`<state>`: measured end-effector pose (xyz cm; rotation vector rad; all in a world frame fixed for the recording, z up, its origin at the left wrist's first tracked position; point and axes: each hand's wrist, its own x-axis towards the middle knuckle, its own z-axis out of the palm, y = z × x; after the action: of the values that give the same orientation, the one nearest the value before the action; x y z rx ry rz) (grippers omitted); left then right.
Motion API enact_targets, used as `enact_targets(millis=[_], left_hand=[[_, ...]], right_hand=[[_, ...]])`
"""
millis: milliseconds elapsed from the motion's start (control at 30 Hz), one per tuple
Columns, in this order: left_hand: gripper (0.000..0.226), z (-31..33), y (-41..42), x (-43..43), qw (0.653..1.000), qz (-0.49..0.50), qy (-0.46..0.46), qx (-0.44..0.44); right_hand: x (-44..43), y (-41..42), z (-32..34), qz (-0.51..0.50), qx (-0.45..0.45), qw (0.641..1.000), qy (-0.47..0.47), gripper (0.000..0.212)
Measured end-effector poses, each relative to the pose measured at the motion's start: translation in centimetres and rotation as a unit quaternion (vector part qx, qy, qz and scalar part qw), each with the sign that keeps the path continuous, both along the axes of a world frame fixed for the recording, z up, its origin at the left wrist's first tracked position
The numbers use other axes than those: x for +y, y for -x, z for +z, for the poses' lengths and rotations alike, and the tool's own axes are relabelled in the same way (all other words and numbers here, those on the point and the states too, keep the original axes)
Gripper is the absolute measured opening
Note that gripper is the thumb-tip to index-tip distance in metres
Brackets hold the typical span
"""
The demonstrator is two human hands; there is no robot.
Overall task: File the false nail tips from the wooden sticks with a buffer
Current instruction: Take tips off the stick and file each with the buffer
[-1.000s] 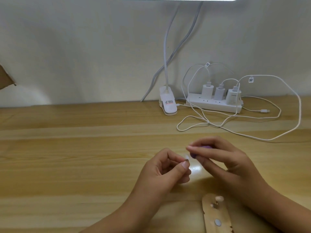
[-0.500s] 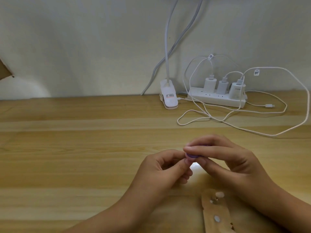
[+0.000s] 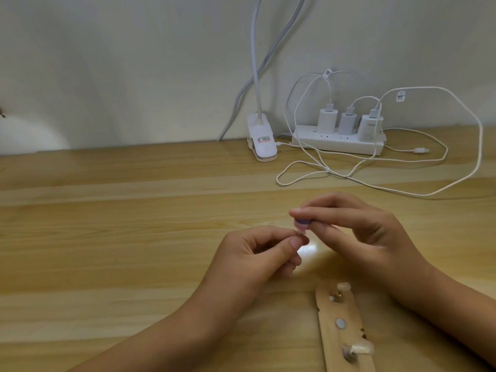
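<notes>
Pinching a false nail tip in left hand, gripping purple buffer just above it in right hand.

Bright overhead light, glare spot on the table, slightly soft focus.

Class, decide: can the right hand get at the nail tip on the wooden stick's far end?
Probably yes: the nail tip lies near the right hand with nothing between, though that hand is pinching the purple buffer.
</notes>
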<state>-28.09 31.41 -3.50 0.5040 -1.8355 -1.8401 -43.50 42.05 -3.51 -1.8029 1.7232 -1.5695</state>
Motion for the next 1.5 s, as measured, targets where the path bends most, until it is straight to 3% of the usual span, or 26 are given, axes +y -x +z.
enact_targets(millis=[700, 833, 900, 1000, 1133, 1267, 1500], left_hand=[[0.017, -0.2, -0.2, -0.2, 0.999, -0.005, 0.027, -0.016], [0.013, -0.4, -0.4, -0.3, 1.0, -0.015, 0.023, -0.003], [0.017, -0.4, -0.3, -0.4, 1.0, -0.026, 0.0, 0.007], [0.02, -0.5, -0.1, -0.6, 0.999, -0.035, -0.026, 0.015], [0.022, -0.5, 0.0, -0.6, 0.998, -0.038, -0.038, 0.028], [0.001, -0.6, 0.0, -0.5, 0.998, -0.023, -0.041, 0.042], [0.006, -0.4, -0.1, -0.4, 0.998, -0.03, -0.029, 0.041]], right_hand=[[-0.1, 0.4, 0.0, 0.011, 0.032, 0.999, 0.005, 0.025], [-0.6, 1.4, 0.0, -0.087, 0.005, 0.996, -0.035, 0.024], [-0.6, 1.5, 0.2, -0.11, -0.024, 0.994, 0.006, 0.029], [-0.3, 0.7, 0.1, -0.057, -0.045, 0.995, 0.065, 0.037], [-0.5, -0.1, -0.5, -0.019, 0.046, 0.996, 0.072, 0.042], [-0.3, -0.2, -0.4, -0.001, 0.024, 0.997, 0.073, 0.033], [-0.3, -0.2, -0.2, -0.003, 0.035, 0.998, 0.044, 0.026]])
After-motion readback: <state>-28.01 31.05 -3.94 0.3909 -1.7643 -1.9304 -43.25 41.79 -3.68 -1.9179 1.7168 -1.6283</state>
